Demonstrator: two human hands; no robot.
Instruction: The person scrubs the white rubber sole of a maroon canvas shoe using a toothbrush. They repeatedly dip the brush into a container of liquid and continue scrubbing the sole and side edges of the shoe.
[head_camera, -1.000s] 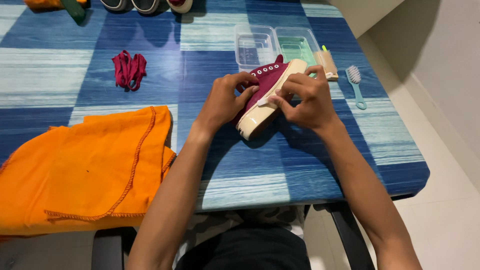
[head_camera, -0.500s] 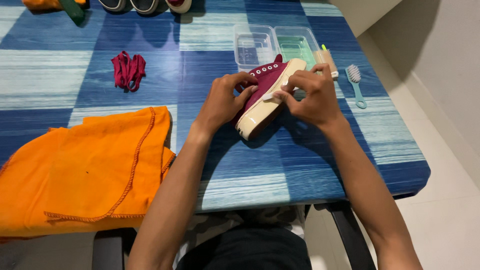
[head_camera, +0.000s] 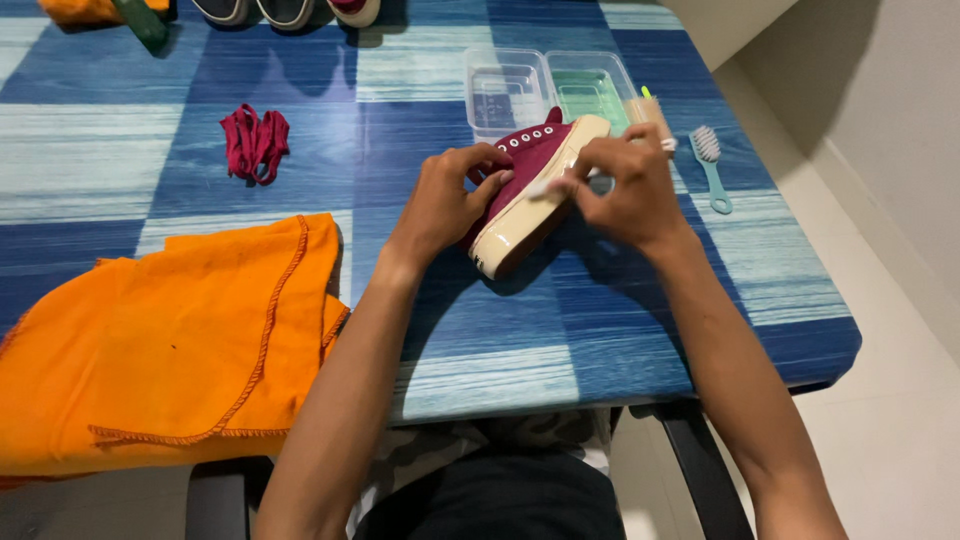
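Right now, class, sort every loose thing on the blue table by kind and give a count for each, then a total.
Shoes: 4, one maroon shoe held by the left hand and right hand, three at the far edge
Clear tubs: 2
Orange cloths: 2
Brush: 1
Maroon laces: 1 bundle
Green thing: 1
Total: 11
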